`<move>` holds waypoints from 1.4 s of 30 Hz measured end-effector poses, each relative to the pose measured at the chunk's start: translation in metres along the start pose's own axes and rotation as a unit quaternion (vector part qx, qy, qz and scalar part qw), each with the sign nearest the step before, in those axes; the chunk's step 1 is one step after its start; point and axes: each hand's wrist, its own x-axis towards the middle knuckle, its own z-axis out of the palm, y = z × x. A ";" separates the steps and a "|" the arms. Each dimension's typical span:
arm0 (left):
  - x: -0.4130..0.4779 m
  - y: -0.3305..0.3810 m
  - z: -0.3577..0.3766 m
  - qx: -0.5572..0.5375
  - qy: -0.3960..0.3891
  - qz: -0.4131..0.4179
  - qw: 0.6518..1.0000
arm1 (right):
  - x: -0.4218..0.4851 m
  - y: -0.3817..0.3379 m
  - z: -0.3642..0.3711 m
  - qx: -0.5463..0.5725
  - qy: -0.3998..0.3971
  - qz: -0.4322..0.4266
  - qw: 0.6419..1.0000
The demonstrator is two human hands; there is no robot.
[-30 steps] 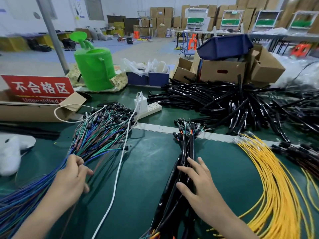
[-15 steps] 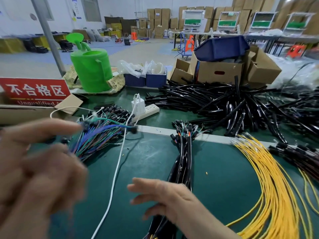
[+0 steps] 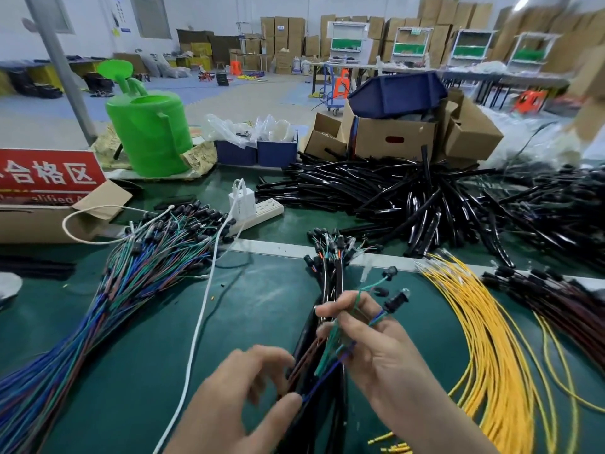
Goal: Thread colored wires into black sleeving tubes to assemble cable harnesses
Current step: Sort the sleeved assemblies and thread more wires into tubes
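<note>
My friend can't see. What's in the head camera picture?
A left hand and a right hand hold a small bunch of wires above a green table. Around them lie a coloured wire bundle, yellow wires and a pile of black tubes.

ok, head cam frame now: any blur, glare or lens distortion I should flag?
Head view: the left hand is motion-blurred at the fingers; the right hand, pinching thin green and blue wires, is sharper; the far right edge smears; wide-angle bowing tilts the grey metal pole; the glossy black sleeving tubes carry small highlights; lighting is even, shadows soft.
</note>
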 end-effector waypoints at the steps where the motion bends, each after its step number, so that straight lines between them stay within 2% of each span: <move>1: 0.004 -0.006 0.006 -0.010 0.019 0.003 1.000 | 0.000 0.001 -0.004 -0.026 0.003 -0.008 1.000; 3: 0.013 -0.008 0.022 -0.086 -0.049 -0.048 0.994 | 0.003 -0.002 -0.008 -0.089 -0.010 -0.014 0.996; 6: 0.033 -0.003 0.042 -0.257 -0.166 -0.153 0.940 | 0.007 -0.013 -0.011 -0.155 -0.075 -0.015 0.985; 8: 0.041 0.005 0.046 -0.317 -0.205 -0.160 0.912 | 0.009 -0.022 -0.013 -0.239 -0.086 -0.032 0.967; 10: 0.048 0.008 0.049 -0.337 -0.180 -0.173 0.908 | 0.012 -0.028 -0.017 -0.285 -0.053 -0.047 0.956; 12: 0.054 0.010 0.049 -0.340 -0.128 -0.179 0.914 | 0.015 -0.029 -0.023 -0.283 0.027 -0.057 0.957; 14: 0.059 0.014 0.053 -0.340 -0.094 -0.165 0.921 | 0.020 -0.023 -0.029 -0.249 0.109 -0.027 0.962; 15: 0.061 0.015 0.056 -0.343 -0.093 -0.155 0.922 | 0.022 -0.021 -0.029 -0.235 0.118 0.010 0.965; 17: 0.063 0.016 0.064 -0.354 -0.108 -0.136 0.919 | 0.022 -0.016 -0.026 -0.201 0.081 0.087 0.972; 18: 0.063 0.016 0.068 -0.356 -0.118 -0.127 0.918 | 0.023 -0.015 -0.026 -0.186 0.062 0.098 0.976; 22: 0.063 0.004 0.074 -0.277 -0.112 -0.077 0.951 | 0.025 -0.026 -0.029 -0.159 0.051 0.000 0.986; 25: 0.058 -0.006 0.071 -0.193 -0.047 -0.037 0.979 | 0.024 -0.038 -0.032 -0.171 0.049 -0.079 0.981; 27: 0.055 -0.014 0.071 -0.130 0.025 -0.001 0.991 | 0.022 -0.043 -0.032 -0.190 0.025 -0.096 0.977; 28: 0.055 -0.016 0.072 -0.125 0.034 0.009 0.992 | 0.021 -0.045 -0.031 -0.198 0.007 -0.090 0.976; 29: 0.056 -0.014 0.073 -0.150 0.012 -0.001 0.989 | 0.020 -0.046 -0.029 -0.203 -0.017 -0.078 0.976; 32: 0.057 -0.006 0.080 -0.292 -0.101 -0.047 0.950 | 0.021 -0.046 -0.021 -0.195 -0.062 -0.060 0.977; 34: 0.056 -0.002 0.080 -0.348 -0.095 -0.053 0.931 | 0.023 -0.047 -0.018 -0.244 -0.045 -0.074 0.966; 37: 0.060 -0.011 0.068 -0.369 -0.078 -0.097 0.921 | 0.027 -0.057 -0.017 -0.340 -0.009 -0.108 0.934; 39: 0.062 -0.016 0.059 -0.387 -0.125 -0.116 0.906 | 0.035 -0.072 -0.017 -0.351 0.020 -0.122 0.928; 42: 0.067 -0.014 0.061 -0.460 -0.200 -0.149 0.852 | 0.059 -0.106 -0.016 -0.315 0.061 -0.150 0.935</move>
